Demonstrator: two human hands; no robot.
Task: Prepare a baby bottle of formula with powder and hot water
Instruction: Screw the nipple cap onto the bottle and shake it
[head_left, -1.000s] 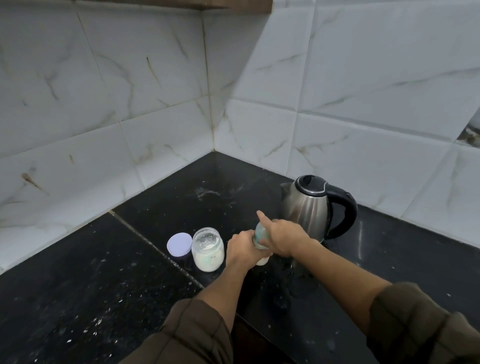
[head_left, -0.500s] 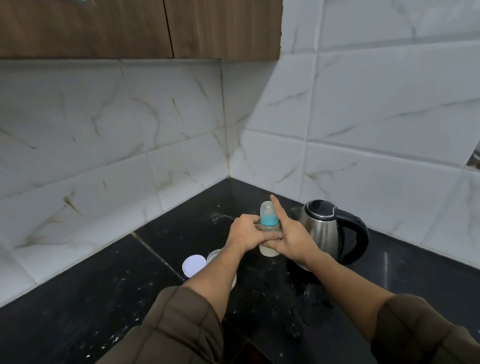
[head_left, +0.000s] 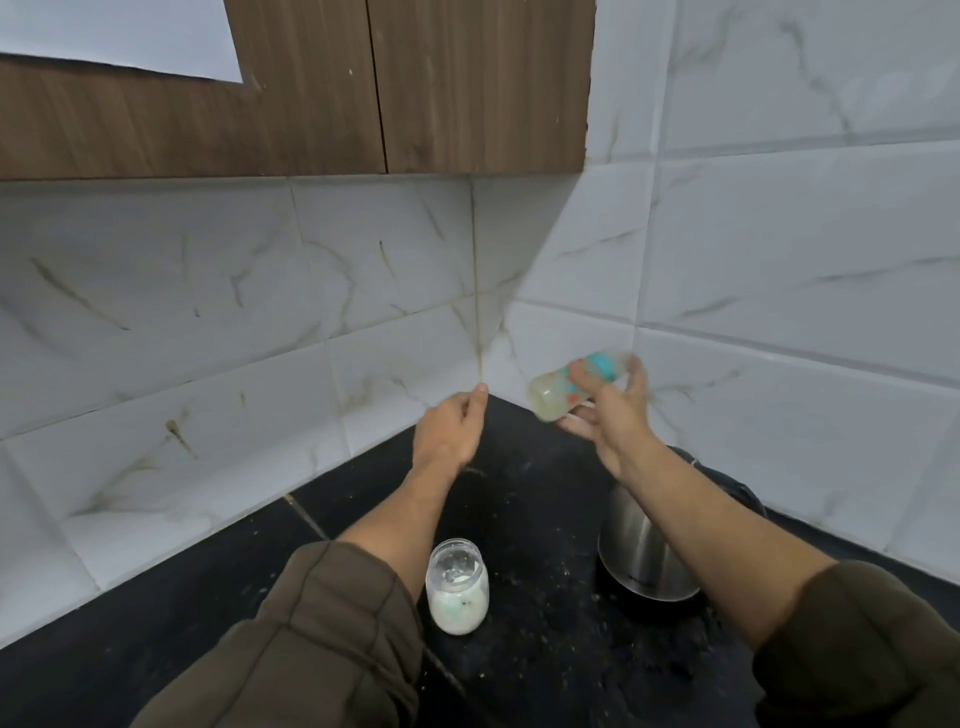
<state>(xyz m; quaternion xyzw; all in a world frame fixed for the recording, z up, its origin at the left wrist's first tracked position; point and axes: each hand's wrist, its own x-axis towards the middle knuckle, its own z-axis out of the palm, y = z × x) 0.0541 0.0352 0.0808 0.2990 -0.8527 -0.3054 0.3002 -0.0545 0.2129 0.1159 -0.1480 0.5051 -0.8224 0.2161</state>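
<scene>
Wall: white marble-look tiles (head_left: 779, 249) met in a corner behind the work area; wooden cupboard (head_left: 363, 88) hung above.
Tabletop: black speckled stone (head_left: 545, 649), dusted with pale flecks, likely spilled powder.
Sleeves: both forearms bare, brown padded sleeves (head_left: 322, 639) pushed back, probably to keep cloth out of the powder and water.
Kettle: steel body (head_left: 641, 556) stood on the tabletop under the right forearm, top hidden by that arm; within easy reach of the pouring side.
Jar: open glass jar (head_left: 457, 587) upright between the two forearms, part-filled with white powder; no lid on it, none in view.
Right hand: raised (head_left: 608, 415) above the tabletop, near the corner; fingers (head_left: 582, 376) wrapped loosely round the bottle, heavily blurred.
Left hand: lifted (head_left: 449, 428) just left of the bottle, apart from it; fingers loosely curled, released, grasping nothing.
Bottle: baby bottle (head_left: 553, 397) held off the tabletop, tilted almost flat, base toward the left hand, teal collar (head_left: 602, 362) and cap end up-right; cloudy pale contents.
Judgement: collar on, cloudy liquid, motion blur and sideways tilt suggested shaking to mix; one-handed hold suited that.
Progress: filling apparently done; mixing stage.
Risk: leakage if the collar was loose; seal could not be checked.
</scene>
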